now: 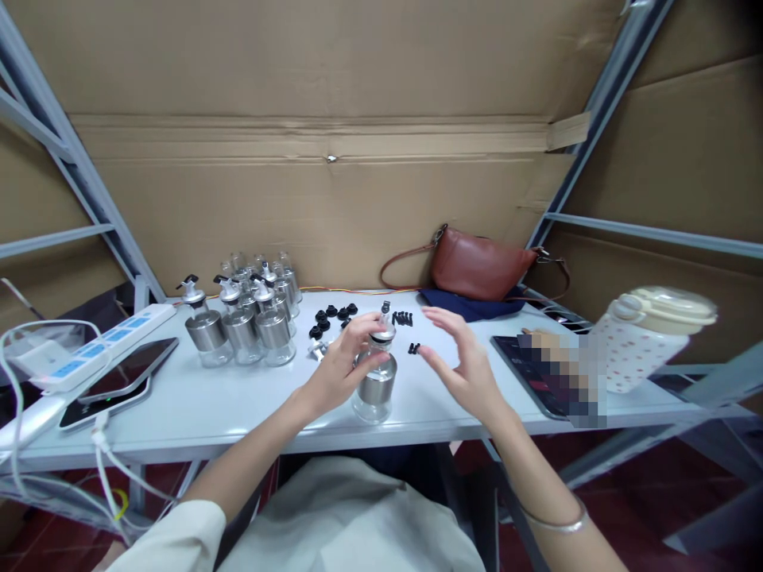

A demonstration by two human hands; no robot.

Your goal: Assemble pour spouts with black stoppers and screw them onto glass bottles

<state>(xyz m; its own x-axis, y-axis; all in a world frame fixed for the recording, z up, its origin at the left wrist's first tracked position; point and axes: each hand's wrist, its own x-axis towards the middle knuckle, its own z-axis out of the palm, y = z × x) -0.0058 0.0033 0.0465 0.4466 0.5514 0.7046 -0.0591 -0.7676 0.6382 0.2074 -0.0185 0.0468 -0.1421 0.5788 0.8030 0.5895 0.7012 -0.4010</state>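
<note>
A glass bottle with a steel band [377, 387] stands upright near the table's front edge, a pourer top [385, 330] on its neck. My left hand [349, 357] curls around the bottle's neck from the left, thumb and fingers at the pourer top. To the right, my right hand [468, 365] is held apart from the bottle, its fingers spread with nothing between them. Small black spout pieces [404, 318] lie behind the bottle, and a few more black pieces [414, 348] rest between it and my right hand. Several black stoppers [322, 322] lie at the back left of my left hand.
Several bottles with pourer tops [240, 334] stand at the left, bottles without tops behind them. A power strip [110, 345] and phone [119, 385] lie far left. At the right are a brown bag [477, 266], a dark tablet-like slab [524, 377] and a dotted tumbler [644, 342].
</note>
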